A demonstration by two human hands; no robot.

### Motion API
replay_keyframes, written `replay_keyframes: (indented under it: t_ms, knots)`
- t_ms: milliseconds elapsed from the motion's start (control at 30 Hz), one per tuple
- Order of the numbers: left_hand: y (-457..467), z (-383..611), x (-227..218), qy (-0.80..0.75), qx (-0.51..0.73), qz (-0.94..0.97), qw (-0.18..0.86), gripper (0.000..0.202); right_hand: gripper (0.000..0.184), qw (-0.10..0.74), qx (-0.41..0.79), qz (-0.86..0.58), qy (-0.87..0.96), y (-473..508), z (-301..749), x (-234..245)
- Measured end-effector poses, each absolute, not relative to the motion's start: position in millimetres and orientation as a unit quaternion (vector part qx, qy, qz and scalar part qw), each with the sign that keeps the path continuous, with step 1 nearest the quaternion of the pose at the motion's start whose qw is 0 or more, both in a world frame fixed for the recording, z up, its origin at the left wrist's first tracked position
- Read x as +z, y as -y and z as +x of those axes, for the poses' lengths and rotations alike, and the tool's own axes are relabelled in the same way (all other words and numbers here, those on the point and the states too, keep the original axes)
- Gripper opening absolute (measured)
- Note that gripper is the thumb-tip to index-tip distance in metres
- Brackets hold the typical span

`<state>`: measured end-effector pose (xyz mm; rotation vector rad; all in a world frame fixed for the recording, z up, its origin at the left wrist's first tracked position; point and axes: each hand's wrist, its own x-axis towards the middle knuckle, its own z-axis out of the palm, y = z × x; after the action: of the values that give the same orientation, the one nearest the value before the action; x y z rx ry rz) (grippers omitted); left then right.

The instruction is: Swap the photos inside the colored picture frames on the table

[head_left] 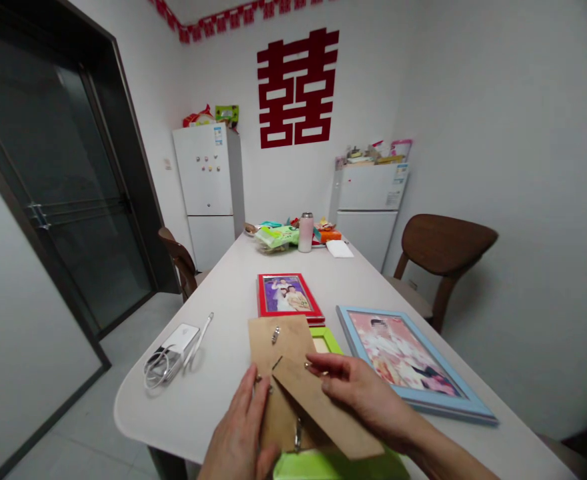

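Note:
A green picture frame (327, 339) lies face down near the table's front edge, with its brown cardboard backing (278, 347) on top. My left hand (238, 433) rests flat on the backing's left side, fingers stretched out. My right hand (361, 393) pinches the brown fold-out stand flap (318, 407) of the backing, lifting it a little. A red picture frame (287, 295) with a photo lies just behind. To the right lies a larger blue picture frame (413, 363) with a photo.
A white power bank with coiled cable (171, 353) and a pen (201, 333) lie at the left of the white table (213, 400). Snack bags and a pink bottle (305, 232) crowd the far end. Wooden chairs (441, 250) stand on both sides; two white fridges (211, 187) stand behind.

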<state>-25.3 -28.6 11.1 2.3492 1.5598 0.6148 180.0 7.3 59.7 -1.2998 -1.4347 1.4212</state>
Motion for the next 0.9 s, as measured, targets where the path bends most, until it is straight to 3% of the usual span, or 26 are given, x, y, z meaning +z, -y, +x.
replay_keyframes:
  t_ms: [400, 733, 900]
  knots:
    - [18.4, 19.8, 18.8, -0.518, 0.074, 0.815, 0.247, 0.085, 0.041, 0.268, 0.49, -0.552, 0.62, -18.0, 218.3, 25.6]
    - [8.5, 6.5, 4.7, -0.515, 0.134, 0.825, 0.19, 0.063, 0.03, 0.261, 0.162, -0.541, 0.783, -24.3, 207.4, 14.7]
    - [14.2, 2.9, -20.2, -0.456, 0.187, 0.854, 0.167, 0.078, 0.028, 0.24, 0.114, -0.577, 0.772, -32.7, 218.6, 12.4]
